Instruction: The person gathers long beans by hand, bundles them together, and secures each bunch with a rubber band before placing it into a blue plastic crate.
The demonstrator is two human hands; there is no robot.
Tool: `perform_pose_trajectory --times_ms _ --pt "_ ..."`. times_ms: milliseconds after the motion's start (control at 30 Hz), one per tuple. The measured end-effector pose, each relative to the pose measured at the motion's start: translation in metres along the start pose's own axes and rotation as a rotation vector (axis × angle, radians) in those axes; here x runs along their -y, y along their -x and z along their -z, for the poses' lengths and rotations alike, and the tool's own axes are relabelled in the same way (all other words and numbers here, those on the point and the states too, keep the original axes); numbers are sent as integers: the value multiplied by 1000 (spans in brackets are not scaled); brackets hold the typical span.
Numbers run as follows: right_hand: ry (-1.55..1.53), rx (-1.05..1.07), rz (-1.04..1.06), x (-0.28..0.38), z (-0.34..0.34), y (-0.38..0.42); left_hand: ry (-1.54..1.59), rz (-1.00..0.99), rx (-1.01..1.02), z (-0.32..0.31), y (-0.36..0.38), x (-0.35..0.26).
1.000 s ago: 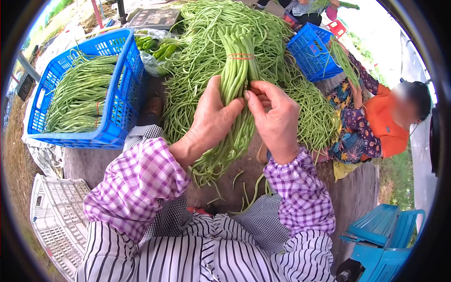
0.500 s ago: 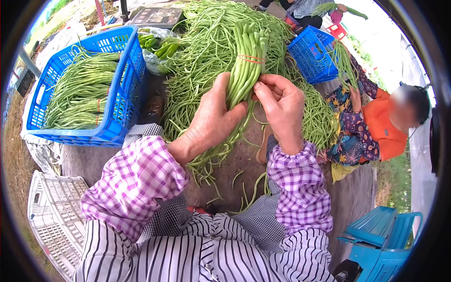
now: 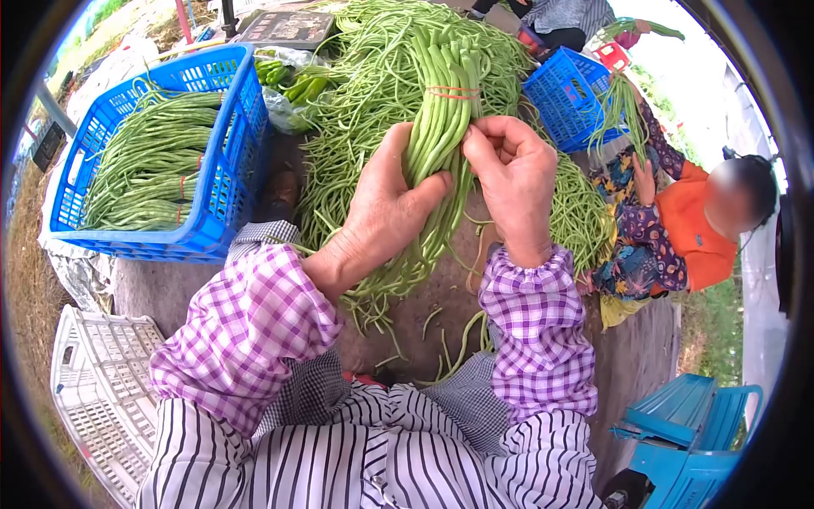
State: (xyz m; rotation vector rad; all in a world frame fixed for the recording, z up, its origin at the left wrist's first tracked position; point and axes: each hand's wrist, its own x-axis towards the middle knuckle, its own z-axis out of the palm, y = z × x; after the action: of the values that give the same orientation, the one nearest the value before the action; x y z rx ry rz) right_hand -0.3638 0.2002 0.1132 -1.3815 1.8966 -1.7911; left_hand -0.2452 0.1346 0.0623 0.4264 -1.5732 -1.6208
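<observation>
A bundle of long green beans stands upright in front of me, with a red-orange band around its upper part. My left hand is wrapped round the bundle below the band, thumb across the front. On the bundle's right side is my right hand, fingers curled and thumb pressed to forefinger against the beans; what it pinches is too small to make out. Behind the bundle spreads a large pile of loose long beans.
A blue crate of banded beans stands at the left, a white crate below it. Green peppers lie in plastic. At the right are a blue basket, a seated person in orange holding beans, and a turquoise chair.
My right hand has moved slightly up beside the bundle. The bundle's top has tilted a little to the left. The seated person's beans have shifted slightly.
</observation>
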Motion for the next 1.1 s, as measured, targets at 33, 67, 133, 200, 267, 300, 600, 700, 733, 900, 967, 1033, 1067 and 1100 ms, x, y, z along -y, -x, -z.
perform_pose_trajectory --times_ms 33,67,133,200,267,300,600,700,733,900,967,1033,1067,1100 --pt "17 17 6 1 0 2 54 43 -17 -2 2 -6" --pt "25 34 -14 -1 -1 4 109 86 -36 -3 4 -10" --pt "42 64 -52 -8 -3 10 199 124 -111 1 0 -10" --pt "110 145 -129 -7 0 23 285 158 -169 12 -10 -12" --pt "167 226 -155 -15 17 35 450 163 -176 25 -17 -20" --pt "181 234 -155 -12 33 35 496 128 -162 30 -19 -19" --pt "671 885 -469 -14 132 55 465 109 6 36 -16 -28" --pt "460 645 -328 -4 103 52 488 146 46 31 -11 -28" --pt "365 544 -281 2 90 48 492 157 62 29 -11 -27" --pt "82 400 -169 17 31 41 514 224 101 23 -9 -24" --pt "149 331 -121 10 20 36 538 213 118 20 -8 -24" --pt "72 227 -119 4 9 37 565 204 129 17 -6 -21" --pt "33 176 -119 2 5 37 541 178 131 16 -7 -19" --pt "6 179 -114 2 2 37 519 153 132 15 -6 -18"
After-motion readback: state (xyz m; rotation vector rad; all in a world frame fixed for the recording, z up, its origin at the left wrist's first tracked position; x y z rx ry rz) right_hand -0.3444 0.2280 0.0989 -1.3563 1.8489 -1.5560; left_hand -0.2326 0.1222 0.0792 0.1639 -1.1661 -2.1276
